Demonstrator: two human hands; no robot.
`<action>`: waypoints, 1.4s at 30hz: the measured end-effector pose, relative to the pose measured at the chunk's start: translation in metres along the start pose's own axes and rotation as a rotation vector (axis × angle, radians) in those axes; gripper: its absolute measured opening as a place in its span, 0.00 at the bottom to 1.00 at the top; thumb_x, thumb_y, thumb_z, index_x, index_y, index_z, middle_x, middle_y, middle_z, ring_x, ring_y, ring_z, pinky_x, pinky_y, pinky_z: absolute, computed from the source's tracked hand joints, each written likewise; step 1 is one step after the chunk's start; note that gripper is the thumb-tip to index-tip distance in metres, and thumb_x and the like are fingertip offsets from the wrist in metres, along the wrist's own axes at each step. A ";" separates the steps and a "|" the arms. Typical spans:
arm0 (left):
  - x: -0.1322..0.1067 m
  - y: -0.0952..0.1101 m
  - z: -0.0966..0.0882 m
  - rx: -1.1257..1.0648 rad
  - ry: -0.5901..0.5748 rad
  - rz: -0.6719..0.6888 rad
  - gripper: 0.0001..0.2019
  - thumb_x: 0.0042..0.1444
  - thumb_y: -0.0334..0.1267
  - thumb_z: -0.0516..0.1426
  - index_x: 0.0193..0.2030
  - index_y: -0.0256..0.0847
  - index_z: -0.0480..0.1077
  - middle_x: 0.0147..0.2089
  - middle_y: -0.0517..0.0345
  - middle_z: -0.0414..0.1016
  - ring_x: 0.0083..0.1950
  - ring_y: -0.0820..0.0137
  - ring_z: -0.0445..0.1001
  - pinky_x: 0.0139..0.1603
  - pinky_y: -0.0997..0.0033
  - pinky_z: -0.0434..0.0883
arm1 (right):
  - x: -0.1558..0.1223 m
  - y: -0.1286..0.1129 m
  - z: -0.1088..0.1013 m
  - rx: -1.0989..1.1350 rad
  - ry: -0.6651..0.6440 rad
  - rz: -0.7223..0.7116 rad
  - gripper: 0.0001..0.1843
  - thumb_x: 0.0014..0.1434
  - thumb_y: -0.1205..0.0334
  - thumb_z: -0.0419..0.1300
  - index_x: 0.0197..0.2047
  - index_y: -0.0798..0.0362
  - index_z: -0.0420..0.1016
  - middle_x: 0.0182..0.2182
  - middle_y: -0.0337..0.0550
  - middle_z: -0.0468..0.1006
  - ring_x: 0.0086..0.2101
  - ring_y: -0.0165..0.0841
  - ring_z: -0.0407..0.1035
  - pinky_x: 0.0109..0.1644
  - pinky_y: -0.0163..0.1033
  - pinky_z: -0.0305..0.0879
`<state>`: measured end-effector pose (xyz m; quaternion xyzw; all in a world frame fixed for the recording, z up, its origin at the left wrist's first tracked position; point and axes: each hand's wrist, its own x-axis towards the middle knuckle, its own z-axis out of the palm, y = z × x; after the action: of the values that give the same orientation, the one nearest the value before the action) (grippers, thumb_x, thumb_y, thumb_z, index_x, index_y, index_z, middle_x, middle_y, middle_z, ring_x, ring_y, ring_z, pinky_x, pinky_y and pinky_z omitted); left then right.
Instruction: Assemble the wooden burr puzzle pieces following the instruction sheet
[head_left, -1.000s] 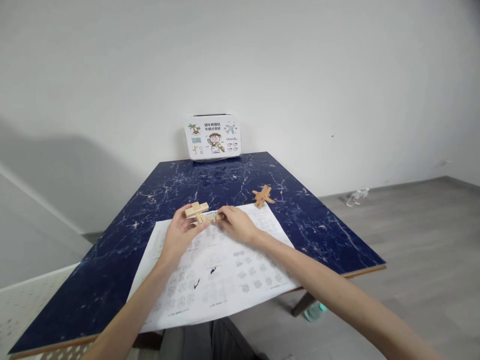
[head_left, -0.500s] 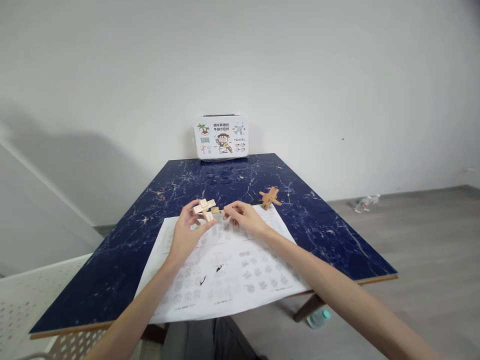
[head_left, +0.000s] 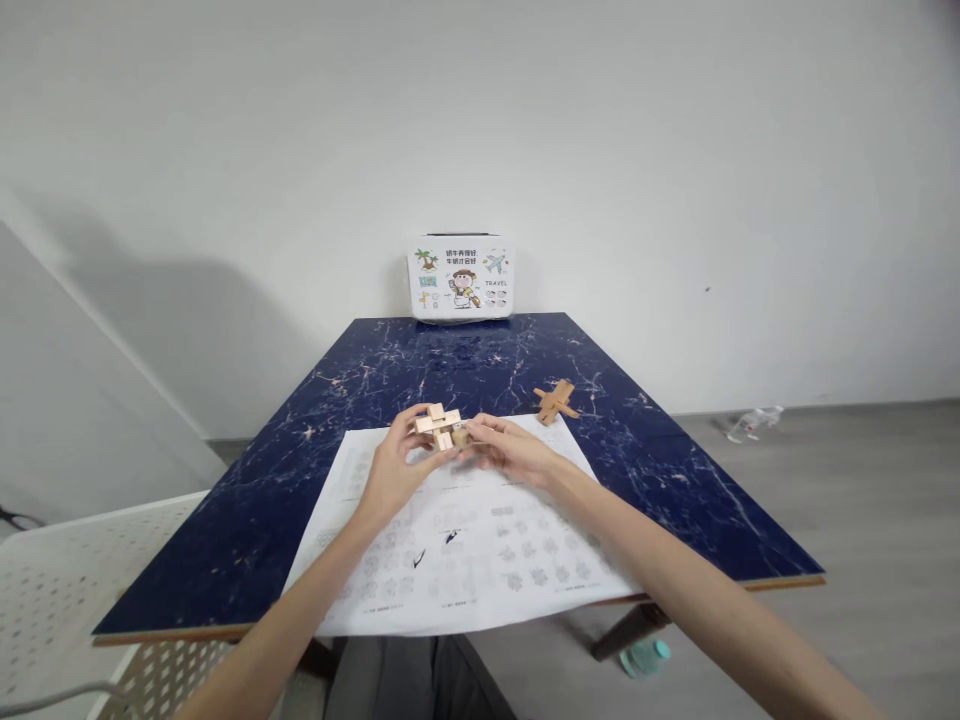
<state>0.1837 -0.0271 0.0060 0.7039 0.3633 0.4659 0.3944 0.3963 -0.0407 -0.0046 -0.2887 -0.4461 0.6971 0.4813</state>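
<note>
My left hand (head_left: 397, 468) is closed around a small wooden interlocking puzzle (head_left: 437, 424), held just above a white printed instruction sheet (head_left: 465, 540). My right hand (head_left: 510, 450) pinches a short wooden piece (head_left: 460, 436) and presses it against the right side of that puzzle. A second, assembled wooden cross puzzle (head_left: 556, 400) lies on the dark blue marble-patterned table (head_left: 247, 520), to the right of and beyond my right hand.
A white box with cartoon travel pictures (head_left: 460, 277) stands against the wall at the table's far edge. A white perforated shelf (head_left: 67, 590) sits at the lower left. On the grey floor lie a clear plastic bottle (head_left: 750, 421) and a teal-capped item (head_left: 643, 655) under the table.
The view has shifted, so everything sits further right in frame. The loose piece in my right hand has come back against the puzzle in my left hand, which has turned a little.
</note>
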 end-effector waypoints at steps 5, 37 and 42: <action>0.000 -0.003 0.000 -0.048 0.000 0.015 0.35 0.50 0.43 0.71 0.63 0.48 0.66 0.60 0.48 0.76 0.52 0.59 0.79 0.57 0.57 0.74 | -0.002 0.001 -0.001 0.054 -0.084 -0.024 0.17 0.52 0.56 0.78 0.38 0.55 0.78 0.39 0.44 0.84 0.40 0.32 0.80 0.54 0.37 0.75; 0.004 0.001 0.000 -0.008 0.057 -0.070 0.35 0.48 0.46 0.71 0.62 0.42 0.67 0.55 0.45 0.80 0.52 0.58 0.80 0.54 0.57 0.74 | -0.005 -0.016 0.006 0.154 -0.062 0.217 0.26 0.62 0.36 0.60 0.31 0.53 0.70 0.24 0.38 0.72 0.16 0.22 0.50 0.17 0.30 0.38; 0.003 -0.001 0.000 0.013 0.014 -0.031 0.35 0.49 0.46 0.71 0.62 0.45 0.68 0.55 0.48 0.80 0.54 0.58 0.79 0.54 0.58 0.74 | -0.007 -0.014 0.010 0.029 -0.060 0.182 0.20 0.61 0.43 0.63 0.33 0.54 0.74 0.23 0.37 0.70 0.20 0.26 0.58 0.19 0.31 0.48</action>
<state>0.1845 -0.0242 0.0062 0.6974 0.3798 0.4623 0.3944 0.3962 -0.0487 0.0117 -0.3000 -0.4222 0.7526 0.4067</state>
